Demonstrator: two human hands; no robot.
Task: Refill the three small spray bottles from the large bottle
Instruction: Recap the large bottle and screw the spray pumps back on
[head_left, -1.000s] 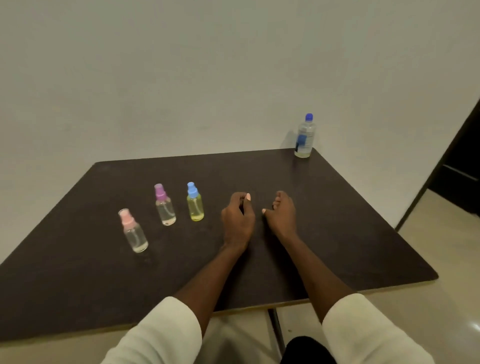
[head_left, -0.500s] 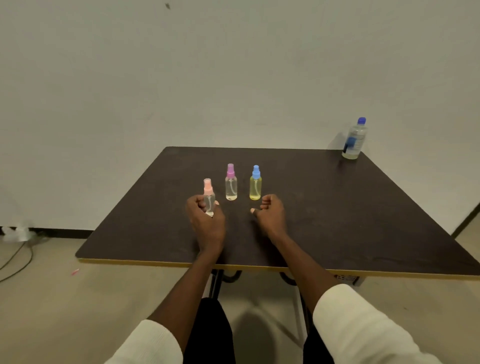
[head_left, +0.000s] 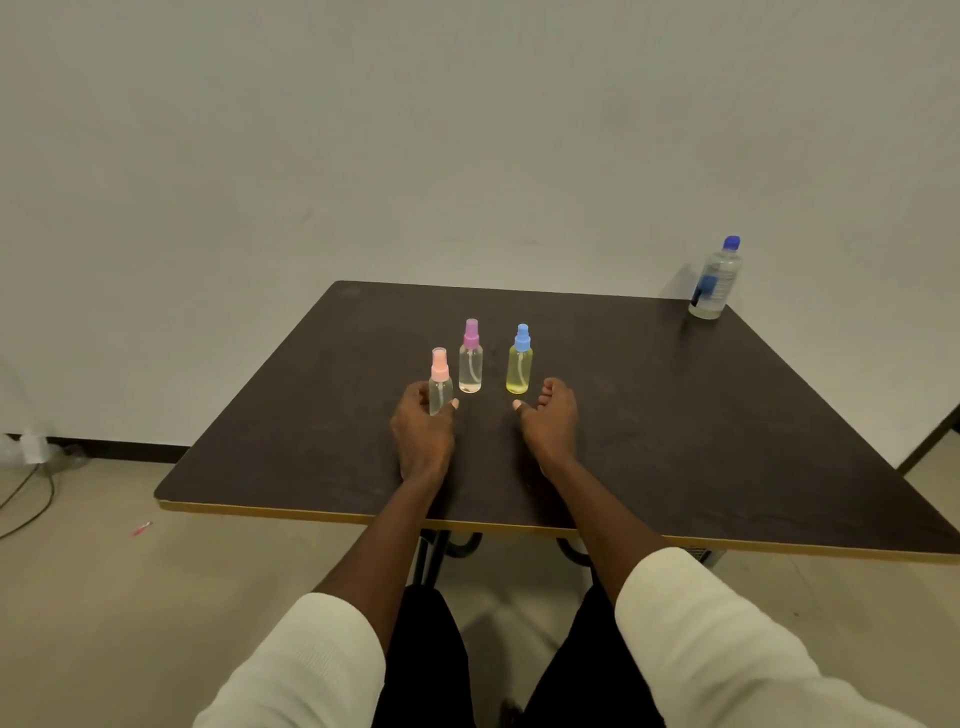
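Three small clear spray bottles stand upright on the dark table (head_left: 675, 415). My left hand (head_left: 422, 431) grips the pink-capped bottle (head_left: 440, 376) around its lower body. Just beyond it stands the purple-capped bottle (head_left: 470, 358), and to its right the blue-capped bottle (head_left: 519, 361) with yellowish liquid. Resting on the table, my right hand (head_left: 549, 418) has loosely curled fingers that hold nothing, just in front of the blue-capped bottle. The large bottle (head_left: 716, 280), clear with a blue cap and blue label, stands at the table's far right corner.
A plain wall rises right behind the table. The table's near edge has a yellow trim, with metal legs below. Cables and a small white object (head_left: 31, 447) lie on the floor at the left.
The view swung left and then steadied. My left hand moved from the table's middle to the pink-capped bottle and took hold of it. My right hand stayed beside the blue-capped bottle.
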